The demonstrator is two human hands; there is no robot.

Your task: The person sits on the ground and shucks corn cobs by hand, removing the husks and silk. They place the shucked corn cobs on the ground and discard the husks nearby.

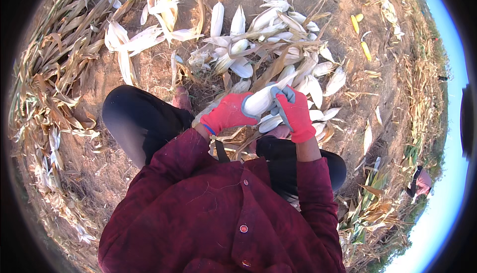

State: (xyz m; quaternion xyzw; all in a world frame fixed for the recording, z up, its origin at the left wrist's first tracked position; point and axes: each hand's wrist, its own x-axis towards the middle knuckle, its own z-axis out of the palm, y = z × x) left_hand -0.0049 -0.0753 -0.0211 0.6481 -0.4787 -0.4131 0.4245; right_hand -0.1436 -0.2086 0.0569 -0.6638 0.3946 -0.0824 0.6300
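Note:
Both of my hands wear red work gloves with grey palms. My left hand (229, 112) is wrapped around the lower end of a corn ear in pale husk (258, 101). The fingers of my right hand (292, 110) are closed on the upper, tapering end of the same ear. The ear lies tilted between the two hands, and no kernels show on it. Just beyond and below them, a heap of corn ears in dry husks (277, 30) covers the ground.
Dry corn stalks (56, 49) lie piled at the left. Opened empty husks (164, 8) are at the upper left. Bare yellow corn cobs (366, 50) lie on the soil at the right. Another person (423, 182) is bent low at the far right. My bare feet flank the heap.

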